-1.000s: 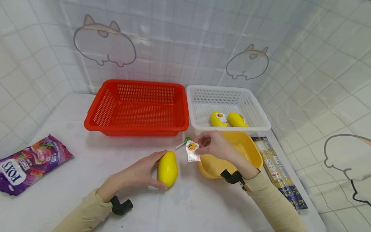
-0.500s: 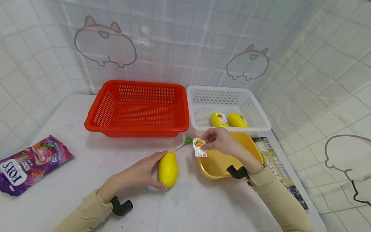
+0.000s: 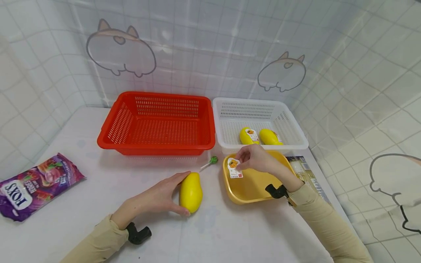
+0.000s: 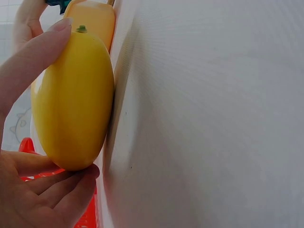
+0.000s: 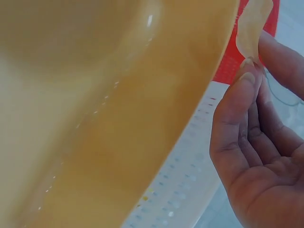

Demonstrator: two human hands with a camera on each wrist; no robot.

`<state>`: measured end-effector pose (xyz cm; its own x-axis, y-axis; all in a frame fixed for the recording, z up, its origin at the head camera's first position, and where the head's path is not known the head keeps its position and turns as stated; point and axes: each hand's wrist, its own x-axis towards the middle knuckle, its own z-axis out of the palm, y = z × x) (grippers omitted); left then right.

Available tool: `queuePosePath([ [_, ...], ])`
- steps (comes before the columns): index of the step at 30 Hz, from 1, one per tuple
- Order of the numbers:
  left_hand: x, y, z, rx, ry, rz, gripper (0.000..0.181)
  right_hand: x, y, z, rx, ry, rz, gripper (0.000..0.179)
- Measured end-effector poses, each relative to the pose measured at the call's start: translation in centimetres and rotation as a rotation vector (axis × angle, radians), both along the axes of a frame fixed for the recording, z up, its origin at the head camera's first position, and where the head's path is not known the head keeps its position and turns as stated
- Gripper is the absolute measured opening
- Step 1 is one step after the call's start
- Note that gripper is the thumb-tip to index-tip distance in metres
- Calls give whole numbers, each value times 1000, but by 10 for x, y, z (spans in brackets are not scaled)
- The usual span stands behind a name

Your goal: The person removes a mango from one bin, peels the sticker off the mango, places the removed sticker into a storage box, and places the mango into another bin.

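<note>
A smooth yellow mango (image 3: 191, 193) lies lengthwise on the white table. My left hand (image 3: 158, 195) grips it from the left, thumb at the near end and fingers at the far end; the left wrist view shows a small green stem nub on the mango (image 4: 76, 99). Between thumb and fingertips my right hand (image 3: 258, 160) pinches a white sticker (image 3: 234, 170) printed with an orange mango picture. The sticker hangs over the left rim of a yellow plastic basin (image 3: 253, 188). In the right wrist view the sticker (image 5: 253, 31) appears from behind, thin and slightly curved.
A red slotted basket (image 3: 161, 148) stands at the back, beside a white basket (image 3: 227, 140) with two labelled mangoes (image 3: 249, 136). A green lollipop (image 3: 213, 160) lies before them. On the left is a purple FOX'S bag (image 3: 39, 186); a clear package (image 3: 304, 171) lies right of the basin.
My right hand has carried the sticker to the right, from beside the lollipop to over the basin's rim. The left hand and its mango have stayed in place.
</note>
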<state>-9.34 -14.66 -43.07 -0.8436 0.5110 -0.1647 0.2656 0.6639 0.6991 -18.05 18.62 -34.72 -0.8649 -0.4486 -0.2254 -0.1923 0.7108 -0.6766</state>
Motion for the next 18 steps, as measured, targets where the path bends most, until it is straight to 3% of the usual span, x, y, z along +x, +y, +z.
queuePosePath([
  [18,-1,2,2,-3,-12,3,125,-13,-2,-16,165,2,202,20],
])
